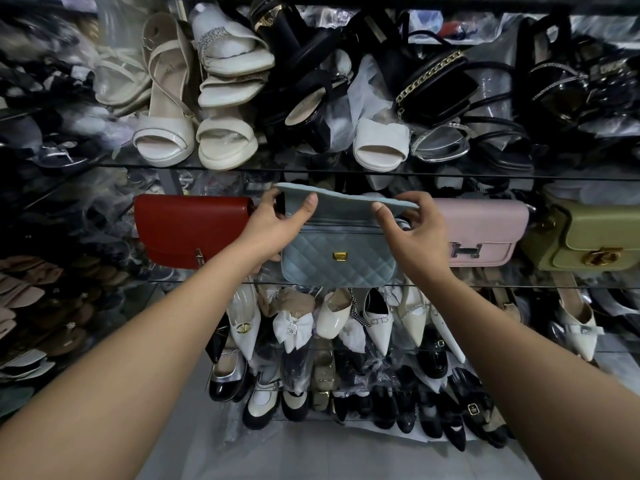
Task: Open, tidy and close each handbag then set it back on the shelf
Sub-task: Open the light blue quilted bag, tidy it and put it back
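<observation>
Between red bag (194, 230) and pink bag (485, 230) on the shelf (485, 285), blue bag (337, 268), flap (346, 199) raised, left hand (277, 226) and right hand (412, 233) pinching flap's edge, contents hidden.

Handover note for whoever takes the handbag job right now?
Hands: left hand pinches the flap at its left end, right hand at its right end; flap lifted.
Bags: blue bag at the shelf front, between red bag and pink bag; green bag far right; those three closed.
Done: blue bag opened.
Left: tidy, close, set back. Other bags' status: cannot tell.
</observation>
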